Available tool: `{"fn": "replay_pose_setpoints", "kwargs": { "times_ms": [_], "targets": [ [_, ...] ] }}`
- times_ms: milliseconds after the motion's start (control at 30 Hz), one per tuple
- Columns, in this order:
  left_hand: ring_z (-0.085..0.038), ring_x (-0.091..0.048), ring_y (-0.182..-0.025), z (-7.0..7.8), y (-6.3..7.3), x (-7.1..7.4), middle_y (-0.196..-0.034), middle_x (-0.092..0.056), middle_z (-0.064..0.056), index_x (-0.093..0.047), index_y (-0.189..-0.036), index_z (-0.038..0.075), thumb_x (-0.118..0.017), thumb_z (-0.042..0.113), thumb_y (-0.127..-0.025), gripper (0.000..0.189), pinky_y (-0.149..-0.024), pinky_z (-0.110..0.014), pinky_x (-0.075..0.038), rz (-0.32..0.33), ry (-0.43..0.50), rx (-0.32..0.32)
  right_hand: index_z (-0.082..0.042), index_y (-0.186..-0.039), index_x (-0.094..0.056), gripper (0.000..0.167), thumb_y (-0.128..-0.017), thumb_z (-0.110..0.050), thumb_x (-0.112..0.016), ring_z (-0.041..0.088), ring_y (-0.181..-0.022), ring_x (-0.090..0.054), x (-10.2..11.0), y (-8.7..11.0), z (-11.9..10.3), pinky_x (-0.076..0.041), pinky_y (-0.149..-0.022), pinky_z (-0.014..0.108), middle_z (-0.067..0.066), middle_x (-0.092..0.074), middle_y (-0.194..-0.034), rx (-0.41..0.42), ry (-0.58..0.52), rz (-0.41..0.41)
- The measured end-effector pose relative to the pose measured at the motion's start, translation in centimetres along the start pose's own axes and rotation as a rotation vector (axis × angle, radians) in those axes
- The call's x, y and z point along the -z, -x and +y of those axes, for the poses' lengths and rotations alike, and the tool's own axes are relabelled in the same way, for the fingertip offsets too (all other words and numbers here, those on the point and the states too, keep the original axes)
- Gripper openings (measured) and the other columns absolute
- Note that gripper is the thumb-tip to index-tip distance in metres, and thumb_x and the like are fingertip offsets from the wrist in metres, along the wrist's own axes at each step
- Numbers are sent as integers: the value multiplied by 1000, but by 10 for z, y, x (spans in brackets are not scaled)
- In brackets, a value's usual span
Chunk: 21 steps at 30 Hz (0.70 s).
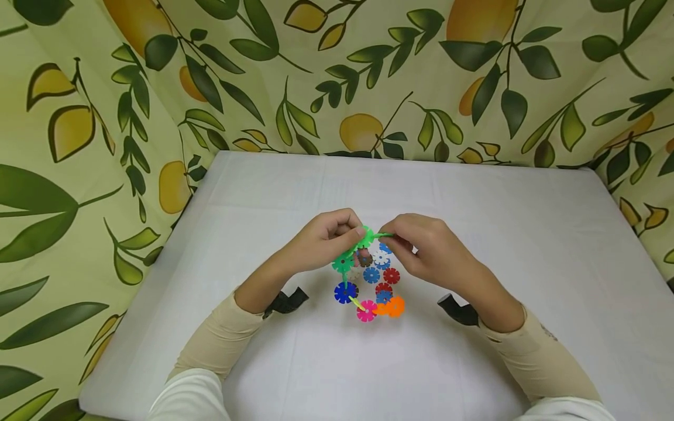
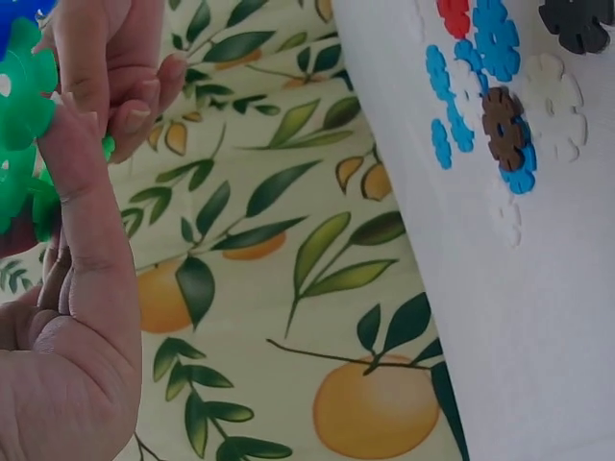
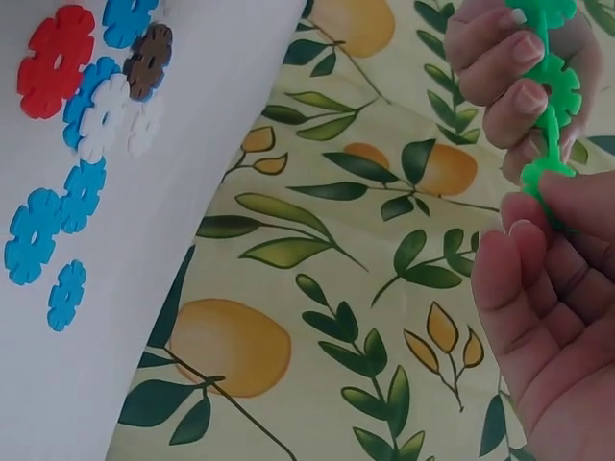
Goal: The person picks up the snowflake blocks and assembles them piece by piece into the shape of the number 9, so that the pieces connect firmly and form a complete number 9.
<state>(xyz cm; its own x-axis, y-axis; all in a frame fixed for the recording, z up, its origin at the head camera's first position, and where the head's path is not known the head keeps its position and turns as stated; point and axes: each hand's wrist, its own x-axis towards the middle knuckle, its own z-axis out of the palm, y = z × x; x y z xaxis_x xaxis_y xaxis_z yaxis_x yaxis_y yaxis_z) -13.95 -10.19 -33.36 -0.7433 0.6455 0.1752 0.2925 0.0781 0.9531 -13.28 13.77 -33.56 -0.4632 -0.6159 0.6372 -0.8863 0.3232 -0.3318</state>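
Observation:
A chain of notched plastic snowflake discs hangs between the hands, held above the table. Its green discs (image 1: 343, 262) lead down to a dark blue disc (image 1: 346, 292), a yellow one seen edge-on, a pink disc (image 1: 367, 311) and orange discs (image 1: 395, 307). My left hand (image 1: 326, 242) grips the green part between thumb and fingers. With thumb and fingertips my right hand (image 1: 434, 248) pinches the end green disc (image 1: 386, 234), seen edge-on. In the right wrist view, that green disc (image 3: 548, 173) joins the other green ones; its slot is partly hidden by the fingers.
Loose discs lie on the white-covered table (image 1: 526, 234) beneath the chain: red (image 1: 391, 275), light blue (image 1: 371, 275), white (image 3: 104, 117) and brown (image 3: 148, 61). A black disc (image 2: 578, 21) lies there too. A leaf-and-fruit patterned curtain (image 1: 337, 76) surrounds the back and sides.

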Motion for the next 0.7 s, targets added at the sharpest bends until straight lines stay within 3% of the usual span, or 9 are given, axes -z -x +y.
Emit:
{"fn": "replay_pose_setpoints", "kwargs": {
  "times_ms": [167, 467, 600, 700],
  "targets": [
    [-32, -72, -79, 1, 1, 0, -86, -73, -12, -58, -97, -1, -51, 5, -104, 11, -72, -40, -60, -19, 17, 30, -3, -94, -65, 28, -75, 11, -81, 13, -63, -56, -4, 1, -2, -53, -58, 24, 2, -67, -78, 53, 60, 25],
    [-31, -72, -83, 3, 2, 0, -87, -74, -16, -61, -94, 2, -54, 8, -103, 13, -69, -32, -54, 21, -82, 70, -3, -94, -63, 17, -84, 3, -76, 20, -68, -65, -9, 4, -4, -57, -57, 31, 8, -66, -78, 78, 159, 15],
    [-36, -72, -84, 2, 2, -3, -87, -73, -19, -60, -92, -1, -53, 4, -103, 14, -75, -36, -59, 22, -11, 70, -2, -97, -59, 10, -94, -4, -69, 21, -65, -66, -11, 6, -3, -57, -56, 31, 8, -67, -79, 87, 189, -3],
    [-38, -73, -84, 2, 1, -6, -88, -73, -20, -59, -91, -4, -52, 2, -102, 14, -76, -40, -60, 24, 46, 60, -1, -97, -57, 15, -91, 1, -71, 19, -61, -65, -13, 6, -2, -57, -55, 29, 8, -69, -79, 88, 173, 3]
  ]
}}
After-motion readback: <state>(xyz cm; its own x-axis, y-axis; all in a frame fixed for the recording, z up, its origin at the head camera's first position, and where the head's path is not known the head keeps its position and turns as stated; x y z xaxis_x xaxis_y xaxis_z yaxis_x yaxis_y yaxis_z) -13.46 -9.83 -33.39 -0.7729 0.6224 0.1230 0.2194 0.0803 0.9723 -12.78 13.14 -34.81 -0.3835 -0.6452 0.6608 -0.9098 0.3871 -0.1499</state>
